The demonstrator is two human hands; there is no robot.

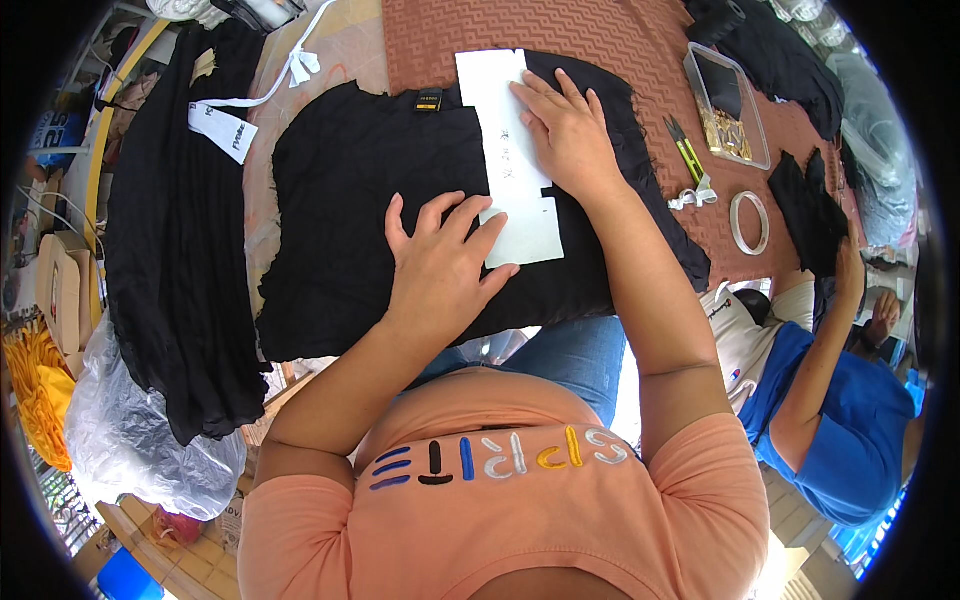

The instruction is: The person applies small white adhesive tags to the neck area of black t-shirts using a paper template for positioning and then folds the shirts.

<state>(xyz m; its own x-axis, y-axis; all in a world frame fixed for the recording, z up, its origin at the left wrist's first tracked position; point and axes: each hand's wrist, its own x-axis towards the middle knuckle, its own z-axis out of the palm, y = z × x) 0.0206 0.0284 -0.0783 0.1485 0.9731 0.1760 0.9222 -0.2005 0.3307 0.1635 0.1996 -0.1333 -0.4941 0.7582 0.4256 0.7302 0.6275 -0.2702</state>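
Left hand (438, 262) palm down, fingers (486, 237) splayed, right hand (572, 140) farther forward (also palm down)

Your head-worn fisheye looks down from near above your fingers (530, 98), taking in the table (640, 40) around them.

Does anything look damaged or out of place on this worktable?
Only the black cloth stands out a little: its right edge looks ragged, with loose threads fraying onto the brown table cover. That may simply be a raw, unfinished edge. The white template on it looks intact, and I see nothing spilled.
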